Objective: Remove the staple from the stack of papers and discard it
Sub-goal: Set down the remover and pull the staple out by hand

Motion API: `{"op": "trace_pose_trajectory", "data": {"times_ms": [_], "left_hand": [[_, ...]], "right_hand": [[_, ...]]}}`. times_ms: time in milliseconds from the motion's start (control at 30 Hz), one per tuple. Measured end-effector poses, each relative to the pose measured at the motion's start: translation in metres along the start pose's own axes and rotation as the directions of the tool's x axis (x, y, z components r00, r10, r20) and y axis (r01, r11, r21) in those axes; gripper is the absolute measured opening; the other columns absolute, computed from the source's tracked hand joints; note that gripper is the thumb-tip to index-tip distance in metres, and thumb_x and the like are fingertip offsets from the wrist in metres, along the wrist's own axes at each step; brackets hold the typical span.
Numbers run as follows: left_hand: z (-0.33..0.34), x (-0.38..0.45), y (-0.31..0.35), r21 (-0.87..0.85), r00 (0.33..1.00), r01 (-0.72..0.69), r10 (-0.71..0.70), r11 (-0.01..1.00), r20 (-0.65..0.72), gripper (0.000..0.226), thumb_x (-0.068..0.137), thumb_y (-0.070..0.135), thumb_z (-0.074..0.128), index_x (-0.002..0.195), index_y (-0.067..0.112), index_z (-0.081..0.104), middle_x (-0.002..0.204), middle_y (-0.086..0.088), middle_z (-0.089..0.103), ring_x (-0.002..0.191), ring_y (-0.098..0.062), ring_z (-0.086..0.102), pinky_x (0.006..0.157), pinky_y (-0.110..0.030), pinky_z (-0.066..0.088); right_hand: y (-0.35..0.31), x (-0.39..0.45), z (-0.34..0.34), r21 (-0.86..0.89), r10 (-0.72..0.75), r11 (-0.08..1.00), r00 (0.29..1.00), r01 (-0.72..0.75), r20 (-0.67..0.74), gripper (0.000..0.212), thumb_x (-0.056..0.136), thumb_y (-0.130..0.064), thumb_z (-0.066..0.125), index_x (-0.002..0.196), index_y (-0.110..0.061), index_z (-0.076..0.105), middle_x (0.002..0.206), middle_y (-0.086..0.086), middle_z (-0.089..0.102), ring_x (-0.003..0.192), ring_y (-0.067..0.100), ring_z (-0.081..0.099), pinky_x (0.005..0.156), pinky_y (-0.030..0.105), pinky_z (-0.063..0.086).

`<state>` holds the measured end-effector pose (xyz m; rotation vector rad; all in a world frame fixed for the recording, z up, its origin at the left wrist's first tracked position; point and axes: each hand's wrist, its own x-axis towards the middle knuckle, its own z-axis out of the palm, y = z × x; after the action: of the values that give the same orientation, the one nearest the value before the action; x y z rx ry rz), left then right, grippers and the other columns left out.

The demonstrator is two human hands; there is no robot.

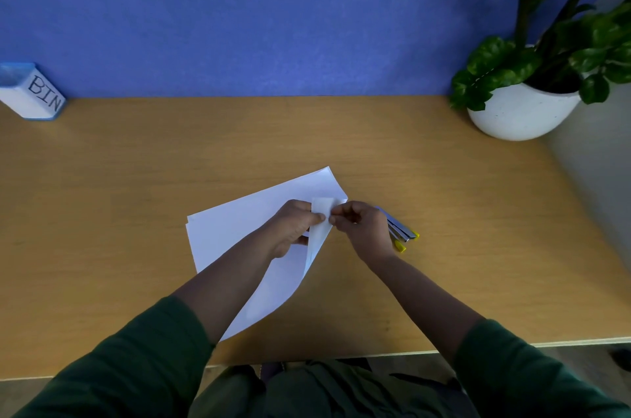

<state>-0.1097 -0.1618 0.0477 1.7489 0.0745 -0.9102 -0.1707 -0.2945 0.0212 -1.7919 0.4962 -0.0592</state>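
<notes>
A stack of white papers (239, 223) lies slanted on the wooden desk (136, 195), its right side curled up off the surface. My left hand (293, 229) pinches the folded-up corner of the stack near 940,800. My right hand (362, 229) meets it from the right, thumb and fingertips closed against the same corner. The staple itself is too small to see between the fingers. A small white and blue box marked BIN (32, 93) stands at the far left against the wall.
A silver and yellow staple tool (401, 233) lies on the desk just behind my right hand. A white pot (515, 113) with a leafy green plant stands at the back right. A blue wall bounds the desk's far edge.
</notes>
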Motion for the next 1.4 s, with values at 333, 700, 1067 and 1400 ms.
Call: {"op": "trace_pose_trajectory", "data": {"times_ms": [333, 700, 1067, 1400], "left_hand": [[-0.006, 0.003, 0.002, -0.021, 1.000, -0.012, 0.013, 1.000, 0.013, 0.013, 0.088, 0.004, 0.059, 0.098, 0.005, 0.068, 0.088, -0.006, 0.069, 0.081, -0.019, 0.065, 0.068, -0.028, 0.053], [0.002, 0.004, 0.000, -0.188, 0.998, 0.010, -0.023, 0.982, -0.066, 0.016, 0.084, 0.005, 0.065, 0.099, -0.001, 0.068, 0.089, -0.012, 0.069, 0.088, -0.028, 0.066, 0.069, -0.031, 0.054], [0.018, 0.005, -0.008, 0.633, 0.884, -0.194, 0.413, 0.750, -0.219, 0.051, 0.086, 0.020, 0.060, 0.047, 0.018, 0.028, 0.048, 0.002, 0.027, 0.048, -0.015, 0.027, 0.047, -0.026, 0.021], [0.020, 0.002, -0.023, 0.791, 0.865, -0.234, 0.493, 0.565, -0.096, 0.028, 0.090, 0.025, 0.054, 0.075, 0.006, 0.068, 0.073, -0.010, 0.065, 0.069, -0.025, 0.060, 0.060, -0.035, 0.046]], "right_hand": [[0.001, 0.001, 0.000, 0.106, 0.049, 0.993, 0.999, -0.050, 0.018, 0.016, 0.077, 0.000, 0.071, 0.076, -0.015, 0.069, 0.072, -0.003, 0.067, 0.069, 0.010, 0.063, 0.073, 0.022, 0.055], [0.002, -0.004, 0.009, -0.059, 0.060, 0.996, 0.994, -0.065, -0.095, 0.006, 0.082, -0.015, 0.068, 0.085, -0.012, 0.072, 0.077, 0.002, 0.072, 0.076, 0.021, 0.068, 0.073, 0.034, 0.056], [-0.002, -0.004, 0.007, 0.272, 0.309, 0.910, 0.949, -0.313, 0.060, 0.017, 0.090, -0.016, 0.059, 0.079, -0.008, 0.070, 0.081, 0.009, 0.070, 0.078, 0.018, 0.066, 0.081, 0.031, 0.057], [-0.003, -0.009, 0.000, 0.379, 0.390, 0.832, 0.913, -0.404, 0.118, 0.016, 0.087, 0.000, 0.058, 0.101, 0.005, 0.065, 0.104, 0.026, 0.066, 0.091, 0.026, 0.063, 0.090, 0.036, 0.053]]}}
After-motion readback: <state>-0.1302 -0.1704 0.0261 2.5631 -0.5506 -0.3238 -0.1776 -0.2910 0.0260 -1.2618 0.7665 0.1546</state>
